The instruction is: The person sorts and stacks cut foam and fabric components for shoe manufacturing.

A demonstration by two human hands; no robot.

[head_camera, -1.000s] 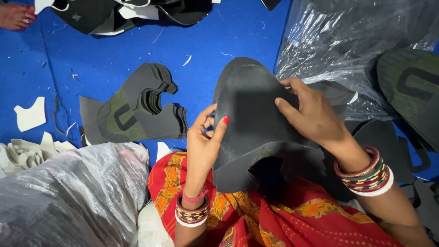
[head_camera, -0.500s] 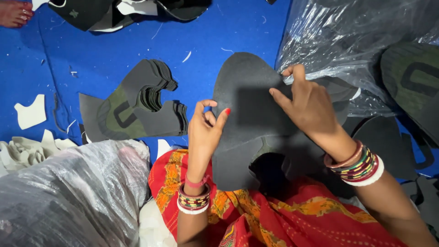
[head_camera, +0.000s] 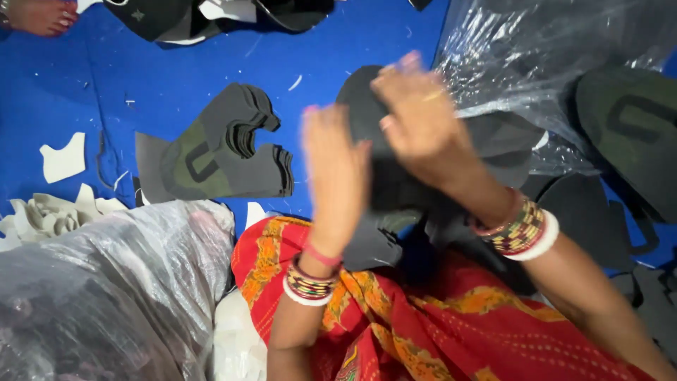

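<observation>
A dark grey foam cut-out (head_camera: 395, 194) is held up over my lap, above the red and orange cloth (head_camera: 423, 317). My right hand (head_camera: 416, 120) is blurred and curls over its top part. In front of the cut-out's left side is my left hand (head_camera: 335, 176), also blurred, flat with the fingers stretched upward; I cannot see a grip. Both wrists carry bangles. The cut-out's lower part hangs down behind my arms.
A stack of dark cut pieces (head_camera: 226, 152) lies on the blue mat (head_camera: 106, 92). Clear plastic bags sit at lower left (head_camera: 106, 289) and upper right (head_camera: 550, 63). White scraps (head_camera: 63, 159) lie left, more dark pieces (head_camera: 627, 134) right. Another person's foot (head_camera: 39, 14) is top left.
Both hands have moved quickly and are now blurred. The left hand has let go of its pinch on the cut-out's edge and spread flat; the right hand has shifted left across the top.
</observation>
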